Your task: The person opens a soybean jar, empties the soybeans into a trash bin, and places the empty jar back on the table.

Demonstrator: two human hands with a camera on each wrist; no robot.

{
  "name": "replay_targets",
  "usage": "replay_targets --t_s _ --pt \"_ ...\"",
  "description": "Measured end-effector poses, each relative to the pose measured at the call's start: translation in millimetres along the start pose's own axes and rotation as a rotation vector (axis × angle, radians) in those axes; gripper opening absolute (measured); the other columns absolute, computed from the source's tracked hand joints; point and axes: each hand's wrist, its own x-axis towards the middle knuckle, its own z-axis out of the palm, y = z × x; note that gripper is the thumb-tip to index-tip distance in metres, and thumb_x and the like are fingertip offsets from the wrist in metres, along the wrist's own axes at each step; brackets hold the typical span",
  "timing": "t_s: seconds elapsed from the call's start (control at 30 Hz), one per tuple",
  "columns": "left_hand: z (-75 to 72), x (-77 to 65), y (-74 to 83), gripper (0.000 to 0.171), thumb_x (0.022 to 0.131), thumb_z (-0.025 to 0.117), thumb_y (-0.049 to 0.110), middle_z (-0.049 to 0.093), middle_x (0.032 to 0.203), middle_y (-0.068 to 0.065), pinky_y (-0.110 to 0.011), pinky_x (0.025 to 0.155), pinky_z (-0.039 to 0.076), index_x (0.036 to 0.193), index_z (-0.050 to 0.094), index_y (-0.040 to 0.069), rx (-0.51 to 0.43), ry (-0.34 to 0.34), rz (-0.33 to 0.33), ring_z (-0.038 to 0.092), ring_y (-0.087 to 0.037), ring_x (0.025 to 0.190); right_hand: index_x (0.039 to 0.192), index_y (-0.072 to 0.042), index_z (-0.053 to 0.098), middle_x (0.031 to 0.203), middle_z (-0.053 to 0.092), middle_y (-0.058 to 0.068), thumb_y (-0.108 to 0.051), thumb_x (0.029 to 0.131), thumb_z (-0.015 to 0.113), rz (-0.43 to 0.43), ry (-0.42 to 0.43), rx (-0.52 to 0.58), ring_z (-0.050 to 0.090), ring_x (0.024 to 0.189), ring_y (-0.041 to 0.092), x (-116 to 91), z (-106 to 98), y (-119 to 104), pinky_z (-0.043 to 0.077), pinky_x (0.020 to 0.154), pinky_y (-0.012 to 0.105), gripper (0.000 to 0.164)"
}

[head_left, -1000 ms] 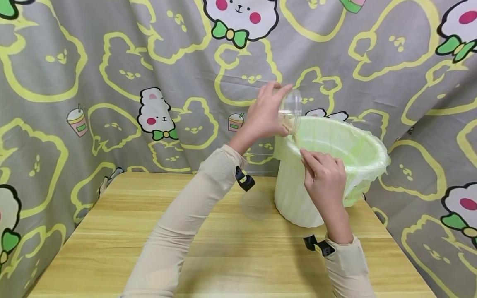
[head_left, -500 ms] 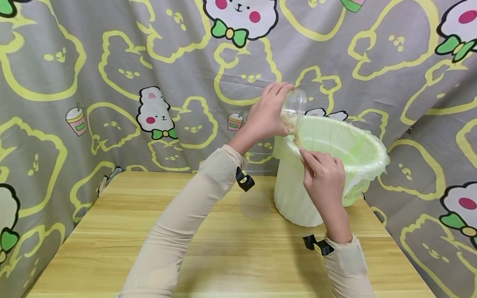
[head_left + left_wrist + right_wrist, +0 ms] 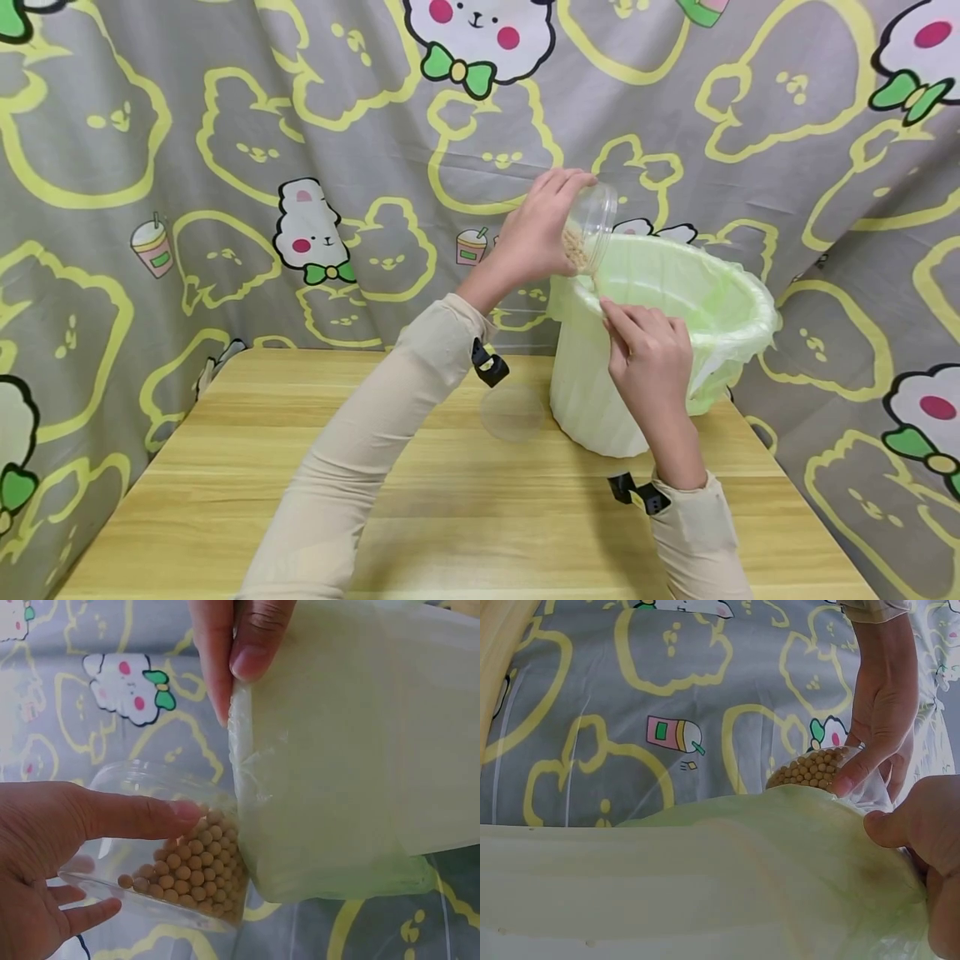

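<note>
My left hand [image 3: 536, 225] grips a clear plastic jar [image 3: 597, 207] from its bottom end. Tipped on its side, the jar has its mouth at the left rim of a pale trash bin [image 3: 596, 392]. Small round tan balls [image 3: 193, 871] are heaped toward the jar's mouth, as the left wrist view shows. With thumb and fingers, my right hand [image 3: 651, 354] pinches the bin's near rim, over the light green bag [image 3: 772, 862] that lines it. What lies at the bottom of the bin is hidden.
A faint, clear round disc [image 3: 513, 412] lies on the wooden table [image 3: 450, 533], left of the bin. Behind the table hangs a grey patterned curtain [image 3: 247, 308].
Between jar and rim, the tan streak of falling balls looks thinner now than half a second ago. The jar has shifted slightly right since a second ago; the right hand keeps its grip.
</note>
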Motion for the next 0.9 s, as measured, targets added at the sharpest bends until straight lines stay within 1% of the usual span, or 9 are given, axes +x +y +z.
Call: replay_targets --t_s 0.13,0.23,0.33,0.43,0.53,0.73,0.9 --pt "0.9 -1.5 0.1 0.103 0.056 0.089 0.020 0.030 0.148 0.008 -0.024 0.086 0.050 0.143 0.033 0.025 0.016 0.006 0.036 0.015 -0.009 0.141 0.106 -0.008 0.073 0.089 0.071 0.011 -0.010 0.088 0.063 -0.003 0.002 0.000 0.061 0.075 0.030 -0.4 -0.4 -0.1 0.041 0.069 0.043 0.020" --pt "2.4 -1.9 0.2 0.103 0.057 0.088 0.020 0.030 0.148 0.007 -0.025 0.089 0.049 0.144 0.033 0.025 0.033 0.013 0.065 0.015 -0.010 0.142 0.105 -0.008 0.073 0.088 0.071 0.011 -0.009 0.088 0.063 -0.005 0.007 0.001 0.060 0.075 0.030 -0.8 -0.6 -0.1 0.041 0.069 0.043 0.020" --pt "4.4 -1.5 0.7 0.101 0.059 0.085 0.018 0.030 0.149 0.006 -0.024 0.090 0.049 0.145 0.032 0.025 0.056 0.012 0.093 0.015 -0.010 0.142 0.105 -0.008 0.073 0.088 0.071 0.010 -0.009 0.088 0.063 -0.008 0.014 0.003 0.061 0.074 0.030 -0.6 -1.0 -0.2 0.041 0.069 0.043 0.019" --pt "6.3 -1.1 2.2 0.097 0.062 0.082 0.015 0.028 0.150 0.006 -0.024 0.086 0.051 0.145 0.032 0.025 0.076 0.004 0.120 0.013 -0.010 0.142 0.105 -0.008 0.073 0.088 0.071 0.010 -0.009 0.088 0.063 -0.012 0.023 0.008 0.060 0.074 0.030 -0.3 -1.4 -0.7 0.040 0.068 0.043 0.020" --pt "8.3 -1.9 4.2 0.095 0.064 0.079 0.012 0.027 0.151 0.005 -0.023 0.078 0.053 0.145 0.032 0.024 0.097 0.002 0.153 0.011 -0.010 0.143 0.104 -0.009 0.073 0.087 0.071 0.010 -0.008 0.087 0.064 -0.013 0.040 0.020 0.060 0.073 0.030 -0.5 -1.6 -1.3 0.040 0.068 0.043 0.020" --pt "11.0 -3.2 7.8 0.094 0.066 0.080 0.011 0.026 0.152 0.003 -0.021 0.074 0.054 0.146 0.031 0.023 0.153 0.011 0.210 0.010 -0.013 0.144 0.104 -0.009 0.073 0.087 0.071 0.010 -0.007 0.087 0.065 -0.014 0.046 0.019 0.060 0.073 0.030 -0.4 -2.3 -0.9 0.040 0.067 0.043 0.020" --pt "12.4 -4.8 8.8 0.089 0.068 0.073 0.001 0.026 0.152 0.003 -0.016 0.058 0.048 0.145 0.032 0.023 0.174 0.019 0.245 0.010 -0.014 0.144 0.104 -0.009 0.073 0.087 0.071 0.010 -0.007 0.087 0.065 -0.010 0.043 0.025 0.060 0.074 0.030 -0.6 -1.9 -1.8 0.040 0.066 0.043 0.020"
